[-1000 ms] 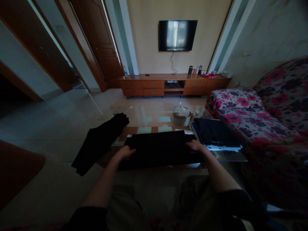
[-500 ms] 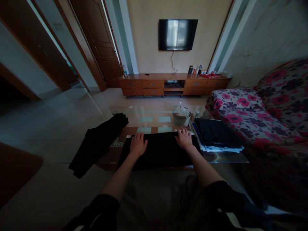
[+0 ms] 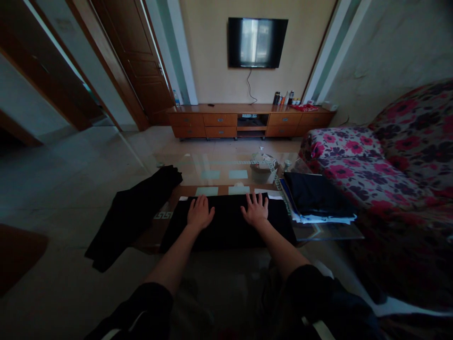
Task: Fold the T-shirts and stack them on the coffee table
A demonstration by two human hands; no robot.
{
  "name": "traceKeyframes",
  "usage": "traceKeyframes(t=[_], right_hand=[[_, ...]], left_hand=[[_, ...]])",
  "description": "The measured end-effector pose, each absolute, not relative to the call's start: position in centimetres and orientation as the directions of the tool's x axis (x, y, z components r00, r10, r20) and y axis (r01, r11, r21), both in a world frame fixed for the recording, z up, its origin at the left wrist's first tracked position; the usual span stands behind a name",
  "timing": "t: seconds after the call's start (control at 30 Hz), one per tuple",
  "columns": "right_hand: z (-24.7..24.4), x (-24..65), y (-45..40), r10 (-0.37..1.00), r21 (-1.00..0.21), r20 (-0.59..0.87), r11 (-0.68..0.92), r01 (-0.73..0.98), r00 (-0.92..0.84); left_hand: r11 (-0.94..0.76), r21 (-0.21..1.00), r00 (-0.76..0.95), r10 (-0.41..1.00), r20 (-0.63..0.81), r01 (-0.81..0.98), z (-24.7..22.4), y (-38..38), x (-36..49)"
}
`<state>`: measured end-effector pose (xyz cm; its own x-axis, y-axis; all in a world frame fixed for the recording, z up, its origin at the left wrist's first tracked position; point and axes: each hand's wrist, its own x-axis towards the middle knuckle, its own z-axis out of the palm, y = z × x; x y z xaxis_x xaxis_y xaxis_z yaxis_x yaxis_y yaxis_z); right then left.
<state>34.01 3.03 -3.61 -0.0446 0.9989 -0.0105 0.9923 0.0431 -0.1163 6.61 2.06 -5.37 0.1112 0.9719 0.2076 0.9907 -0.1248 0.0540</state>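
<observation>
A folded black cloth (image 3: 226, 224) lies in front of me on the glass table (image 3: 304, 232). My left hand (image 3: 200, 212) rests flat on its left part, fingers apart. On the cloth's far right part lies my right hand (image 3: 255, 209), palm down with the fingers spread. White pieces show along the far edge of the cloth. Another black garment (image 3: 132, 212) lies at the left end of the table and hangs past its edge. To the right sits a stack of folded clothes (image 3: 318, 196), black on top with blue and white below.
A bin (image 3: 262, 172) shows beyond the table's middle. The floral sofa (image 3: 354, 160) stands close on the right. Against the far wall are a wooden cabinet (image 3: 219, 120) with bottles on top and a television (image 3: 257, 42). A brown object (image 3: 21, 255) is at the left edge.
My right hand has slid left along the cloth, and its fingers are more spread. My left hand stays near the same place on the cloth. The view has shifted slightly.
</observation>
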Motion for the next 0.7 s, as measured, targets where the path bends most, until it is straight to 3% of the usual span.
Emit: traceKeyframes(t=[0.1, 0.23, 0.33, 0.4, 0.53, 0.7], right_hand=[[-2.9, 33.2, 2.8, 0.999, -0.161, -0.012, 0.028, 0.987, -0.030], [-1.4, 34.6, 3.0, 0.957, -0.236, -0.008, -0.283, 0.930, 0.290], [-0.2, 37.5, 3.4, 0.881, -0.276, -0.207, -0.470, 0.838, 0.426], [0.5, 39.6, 3.7, 0.864, -0.307, -0.328, -0.480, 0.822, 0.382], [1.3, 42.6, 3.9, 0.869, -0.356, -0.396, -0.442, 0.823, 0.295], [1.6, 43.6, 3.7, 0.878, -0.410, -0.431, -0.395, 0.822, 0.207]], left_hand=[[-0.161, 0.083, 0.139, 0.963, 0.229, 0.983, -5.5, 1.8, 8.5], [-0.190, 0.136, 0.153, 0.957, 0.246, 0.972, -5.3, 1.3, 8.8], [-0.236, 0.159, 0.188, 0.945, 0.267, 0.959, -4.3, 0.8, 8.7], [-0.336, 0.173, 0.283, 0.920, 0.273, 0.926, -3.3, 0.2, 9.5], [-0.659, 0.231, 0.616, 0.751, 0.235, 0.715, -2.0, -2.2, 14.5], [-0.753, 0.202, 0.715, 0.658, 0.236, 0.626, -3.3, -5.5, 21.5]])
